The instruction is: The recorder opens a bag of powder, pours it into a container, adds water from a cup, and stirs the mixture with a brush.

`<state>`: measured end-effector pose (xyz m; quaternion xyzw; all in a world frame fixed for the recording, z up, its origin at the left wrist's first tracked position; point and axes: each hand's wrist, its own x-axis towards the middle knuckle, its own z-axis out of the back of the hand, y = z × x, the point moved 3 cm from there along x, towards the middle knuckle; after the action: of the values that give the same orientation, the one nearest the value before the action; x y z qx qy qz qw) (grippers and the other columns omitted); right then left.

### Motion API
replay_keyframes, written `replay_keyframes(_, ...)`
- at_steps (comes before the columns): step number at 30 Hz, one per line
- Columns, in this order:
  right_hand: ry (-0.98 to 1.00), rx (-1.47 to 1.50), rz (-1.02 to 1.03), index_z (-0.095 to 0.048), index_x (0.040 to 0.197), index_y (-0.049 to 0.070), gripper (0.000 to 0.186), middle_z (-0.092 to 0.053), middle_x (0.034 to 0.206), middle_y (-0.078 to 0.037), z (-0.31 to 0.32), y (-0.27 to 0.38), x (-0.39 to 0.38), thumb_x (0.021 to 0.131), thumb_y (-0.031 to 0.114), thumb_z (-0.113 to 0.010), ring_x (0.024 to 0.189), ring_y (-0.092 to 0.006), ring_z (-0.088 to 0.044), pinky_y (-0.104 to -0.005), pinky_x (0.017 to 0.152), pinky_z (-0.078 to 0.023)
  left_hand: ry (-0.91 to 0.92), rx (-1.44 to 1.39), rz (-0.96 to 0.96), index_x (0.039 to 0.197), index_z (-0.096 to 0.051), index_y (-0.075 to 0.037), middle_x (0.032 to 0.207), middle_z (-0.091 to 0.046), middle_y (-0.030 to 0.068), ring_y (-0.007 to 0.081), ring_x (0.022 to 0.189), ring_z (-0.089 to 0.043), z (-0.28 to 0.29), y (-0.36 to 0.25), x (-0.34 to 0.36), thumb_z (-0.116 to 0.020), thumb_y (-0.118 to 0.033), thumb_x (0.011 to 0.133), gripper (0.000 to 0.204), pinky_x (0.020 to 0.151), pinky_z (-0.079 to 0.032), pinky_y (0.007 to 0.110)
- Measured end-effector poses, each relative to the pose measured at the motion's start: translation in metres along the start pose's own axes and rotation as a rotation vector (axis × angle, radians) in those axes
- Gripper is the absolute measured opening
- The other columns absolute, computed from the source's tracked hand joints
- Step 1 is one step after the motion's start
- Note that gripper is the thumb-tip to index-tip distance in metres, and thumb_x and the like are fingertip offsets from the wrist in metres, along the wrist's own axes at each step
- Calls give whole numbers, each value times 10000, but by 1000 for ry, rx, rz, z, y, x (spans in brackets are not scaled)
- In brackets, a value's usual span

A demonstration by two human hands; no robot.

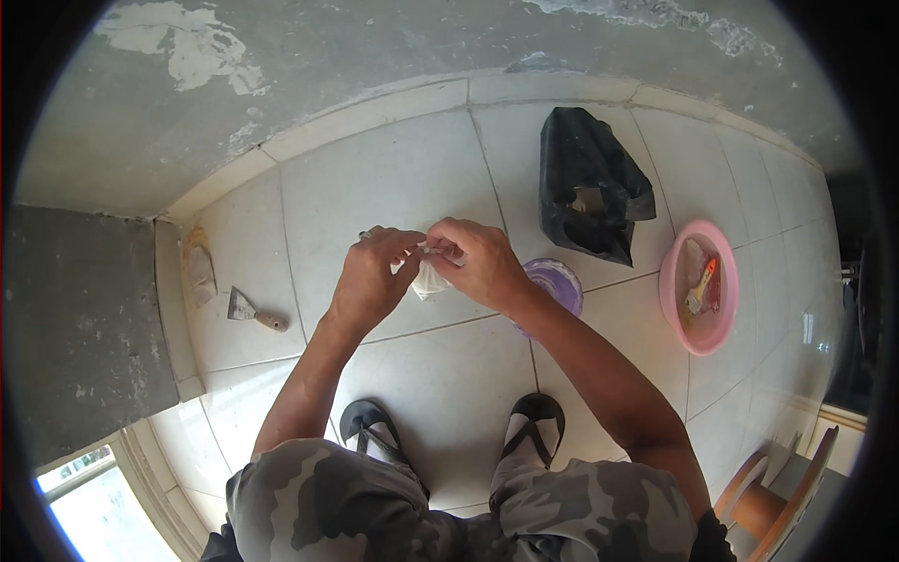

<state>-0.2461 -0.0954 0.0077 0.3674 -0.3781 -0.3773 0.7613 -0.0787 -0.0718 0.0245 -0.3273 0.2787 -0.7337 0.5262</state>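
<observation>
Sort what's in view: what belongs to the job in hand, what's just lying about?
In the job now:
white bag, its top pinched by the left hand and right hand

Lying about, not held, though some may belong:
purple tub
scraper
black plastic bag
pink basin with a brush inside

Fingers of the left hand (379,267) and right hand (478,262) obscure the gathered top of a white bag (430,284) near center. At 3 o'clock, the right wrist (526,302) hides part of a purple tub (565,284). A brown object (588,200) inside a black plastic bag (562,155), at 2 o'clock, is indistinct. The frame crops wooden furniture (757,508) at 4 o'clock and a window (105,510) at 8.
</observation>
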Motion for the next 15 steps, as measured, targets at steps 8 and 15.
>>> replay_keyframes(8,137,-149,75,-635,1024,49,266,-682,910,-105,6,9,5,790,2,-752,784,-242,-700,-346,706,-572,55,-145,230,908,-728,-6,777,-710,166,292,671,-682,3,8,-5,-677,-45,825,105,644,-540,341)
replay_keyframes(15,242,-163,142,-601,974,67,275,-648,901,-88,4,16,13,749,1,-744,769,-277,-666,-377,682,-557,41,-141,319,788,-653,11,694,-686,156,261,615,-683,-3,6,-5,-688,-82,786,99,588,-536,332)
